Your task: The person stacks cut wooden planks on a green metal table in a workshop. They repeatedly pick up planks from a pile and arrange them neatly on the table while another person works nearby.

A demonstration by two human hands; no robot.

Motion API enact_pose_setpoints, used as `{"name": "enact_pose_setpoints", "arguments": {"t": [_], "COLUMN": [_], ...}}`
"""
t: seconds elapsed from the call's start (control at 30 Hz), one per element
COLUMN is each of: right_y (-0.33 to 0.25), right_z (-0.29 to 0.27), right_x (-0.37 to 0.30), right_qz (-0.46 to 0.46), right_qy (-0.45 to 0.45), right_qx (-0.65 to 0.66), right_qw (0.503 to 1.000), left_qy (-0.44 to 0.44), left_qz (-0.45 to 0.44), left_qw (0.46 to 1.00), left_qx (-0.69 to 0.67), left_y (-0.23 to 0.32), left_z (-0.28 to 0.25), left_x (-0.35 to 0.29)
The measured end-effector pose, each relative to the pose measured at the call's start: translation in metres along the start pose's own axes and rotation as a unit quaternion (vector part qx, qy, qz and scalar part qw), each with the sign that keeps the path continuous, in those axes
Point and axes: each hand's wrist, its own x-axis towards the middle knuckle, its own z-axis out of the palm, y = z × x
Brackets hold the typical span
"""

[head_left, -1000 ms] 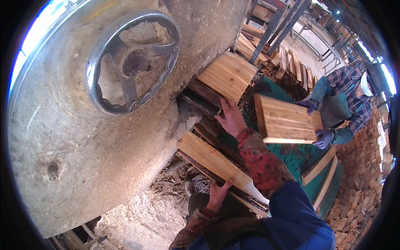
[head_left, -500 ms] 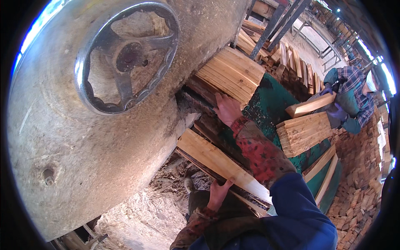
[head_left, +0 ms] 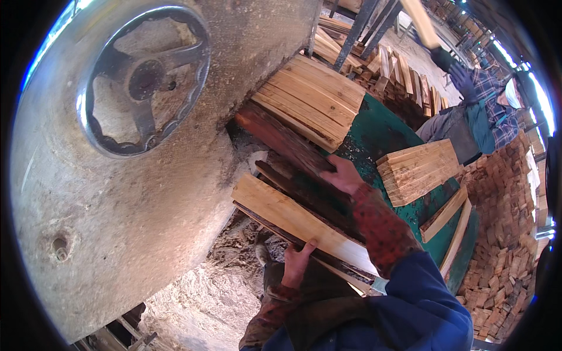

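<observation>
My right hand (head_left: 344, 174) is closed on the end of a dark bark-edged slab (head_left: 284, 137), its thumb on top. That slab lies beside a row of sawn boards (head_left: 316, 88) pressed together on the machine's bed. Closer to my body, my left hand (head_left: 297, 264) grips the near edge of a pale wooden board (head_left: 298, 219), thumb on the upper face. The left fingers are partly hidden under the edge. Another dark strip (head_left: 304, 199) lies between the pale board and the slab.
A big grey machine housing with a handwheel (head_left: 146, 79) fills the left. On the green table (head_left: 386, 131) stand a board bundle (head_left: 418, 172) and loose strips (head_left: 445, 213). Opposite, a gloved co-worker (head_left: 486, 105) raises a piece of wood (head_left: 422, 23). Wood blocks (head_left: 497, 281) are piled at right.
My right hand has moved toward me and to the right, with the bark-edged slab drawn out from beside the boards. The co-worker has lifted a piece of wood off the bundle. My view has shifted slightly.
</observation>
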Motion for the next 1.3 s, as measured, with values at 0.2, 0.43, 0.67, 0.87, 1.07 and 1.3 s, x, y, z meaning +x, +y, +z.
{"name": "enact_pose_setpoints", "arguments": {"t": [0.2,0.43,0.67,0.87,1.07,1.3], "right_y": [0.039,0.109,0.09,0.072,0.065,0.065], "right_z": [-0.061,-0.09,-0.052,-0.042,-0.04,-0.033], "right_x": [-0.1,-0.178,-0.166,-0.134,-0.148,-0.162], "right_qz": [0.137,0.151,-0.003,0.007,-0.044,-0.03], "right_qy": [-0.064,-0.181,-0.176,-0.185,-0.19,-0.191], "right_qx": [0.054,0.021,-0.037,0.062,0.115,0.096], "right_qw": [0.987,0.972,0.984,0.981,0.974,0.976], "left_qy": [0.005,0.031,0.04,0.045,0.006,-0.001], "left_qz": [-0.011,-0.002,0.047,0.06,0.06,0.023], "left_qw": [1.0,0.999,0.998,0.997,0.998,0.999], "left_qx": [-0.006,-0.008,0.018,0.034,0.027,-0.034], "left_y": [0.001,-0.012,-0.016,-0.014,-0.012,-0.005], "left_z": [0.001,-0.006,-0.006,-0.002,-0.006,0.002], "left_x": [-0.002,0.005,0.006,0.003,0.0,-0.004]}}
